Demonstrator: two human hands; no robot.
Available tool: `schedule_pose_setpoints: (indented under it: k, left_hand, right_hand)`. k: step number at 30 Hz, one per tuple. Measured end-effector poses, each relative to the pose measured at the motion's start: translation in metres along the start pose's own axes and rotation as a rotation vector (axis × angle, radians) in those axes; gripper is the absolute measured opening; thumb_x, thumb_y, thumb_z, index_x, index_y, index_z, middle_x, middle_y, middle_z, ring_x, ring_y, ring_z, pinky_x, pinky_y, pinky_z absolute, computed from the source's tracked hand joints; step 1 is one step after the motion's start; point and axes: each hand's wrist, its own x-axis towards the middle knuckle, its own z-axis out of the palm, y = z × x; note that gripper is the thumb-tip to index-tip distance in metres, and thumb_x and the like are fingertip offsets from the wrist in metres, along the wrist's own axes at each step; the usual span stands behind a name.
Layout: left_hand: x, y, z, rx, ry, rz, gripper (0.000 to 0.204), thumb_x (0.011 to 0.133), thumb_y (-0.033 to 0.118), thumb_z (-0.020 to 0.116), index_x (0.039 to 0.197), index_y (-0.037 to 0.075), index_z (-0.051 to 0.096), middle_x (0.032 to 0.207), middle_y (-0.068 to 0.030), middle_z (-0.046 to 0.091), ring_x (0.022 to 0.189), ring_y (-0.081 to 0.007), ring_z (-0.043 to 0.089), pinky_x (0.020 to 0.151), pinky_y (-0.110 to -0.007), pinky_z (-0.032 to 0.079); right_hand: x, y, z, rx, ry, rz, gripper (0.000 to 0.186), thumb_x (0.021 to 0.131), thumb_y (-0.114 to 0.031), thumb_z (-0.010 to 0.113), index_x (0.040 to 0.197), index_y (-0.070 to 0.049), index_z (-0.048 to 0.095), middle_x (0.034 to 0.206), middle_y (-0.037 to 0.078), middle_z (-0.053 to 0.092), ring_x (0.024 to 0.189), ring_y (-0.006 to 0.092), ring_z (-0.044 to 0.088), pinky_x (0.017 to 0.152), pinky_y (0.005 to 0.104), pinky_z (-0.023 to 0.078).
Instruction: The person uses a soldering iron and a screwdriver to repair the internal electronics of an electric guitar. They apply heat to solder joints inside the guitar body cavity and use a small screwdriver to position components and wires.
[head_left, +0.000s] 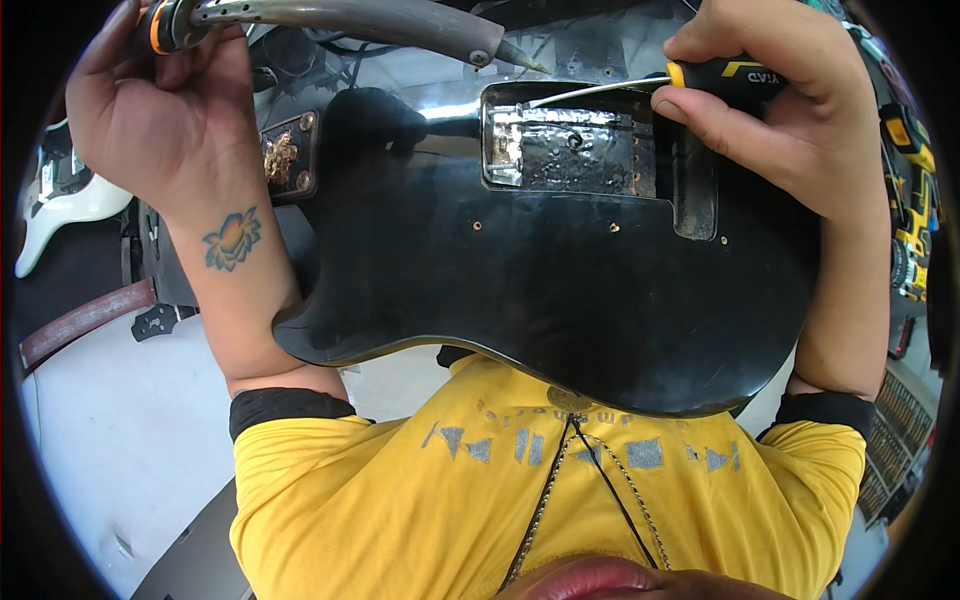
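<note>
I hold a soldering iron [420, 28] in my left hand [165, 130] and a screwdriver [690, 77] in my right hand [785, 120], its tip in the cavity [694, 200] of the black guitar body [560, 290] before me, probably heavy, stiff and slick, best gripped by its edges.

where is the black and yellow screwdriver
The black and yellow screwdriver is at the head view's upper right, in the right hand, its metal shaft reaching left over the glossy black guitar body.
</note>
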Motion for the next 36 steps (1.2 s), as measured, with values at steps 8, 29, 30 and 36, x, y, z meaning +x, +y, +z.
schedule_pose_setpoints:
  k: [8,29,30,36]
  left_hand:
    - [-0.002,0.003,-0.004,-0.004,0.001,-0.023,0.029,0.085,0.015,0.060,0.094,-0.012,0.065,0.079,-0.0198,0.061,0.057,-0.0156,0.043,0.076,-0.035,0.046]
    - [0.000,0.004,-0.008,0.025,0.026,-0.034,0.027,0.086,0.016,0.060,0.094,-0.009,0.065,0.078,-0.0193,0.060,0.058,-0.0181,0.046,0.089,-0.044,0.048]
    - [0.001,0.005,-0.011,0.034,0.021,-0.043,0.027,0.086,0.016,0.059,0.094,-0.009,0.065,0.078,-0.0192,0.060,0.058,-0.0182,0.046,0.089,-0.045,0.048]
    - [0.007,-0.002,-0.004,0.033,-0.008,-0.035,0.028,0.086,0.016,0.058,0.095,-0.009,0.065,0.078,-0.0184,0.059,0.058,-0.0179,0.045,0.091,-0.047,0.048]
  right_hand:
    - [0.002,0.004,0.001,0.134,-0.062,-0.001,0.019,0.073,-0.010,0.087,0.076,-0.002,0.071,0.067,0.010,0.067,0.058,0.0228,0.066,0.052,0.0303,0.048]
    - [0.004,-0.006,0.002,-0.034,-0.075,0.009,0.022,0.073,-0.011,0.088,0.076,-0.002,0.069,0.068,0.009,0.066,0.059,0.0237,0.067,0.050,0.0325,0.048]
    - [0.004,-0.007,0.003,-0.035,-0.076,0.011,0.022,0.073,-0.011,0.088,0.076,-0.002,0.069,0.068,0.009,0.066,0.059,0.0237,0.067,0.050,0.0325,0.048]
    - [0.002,-0.004,-0.006,0.025,-0.084,0.023,0.022,0.073,-0.011,0.088,0.075,-0.003,0.068,0.068,0.009,0.066,0.059,0.0246,0.066,0.050,0.0334,0.048]
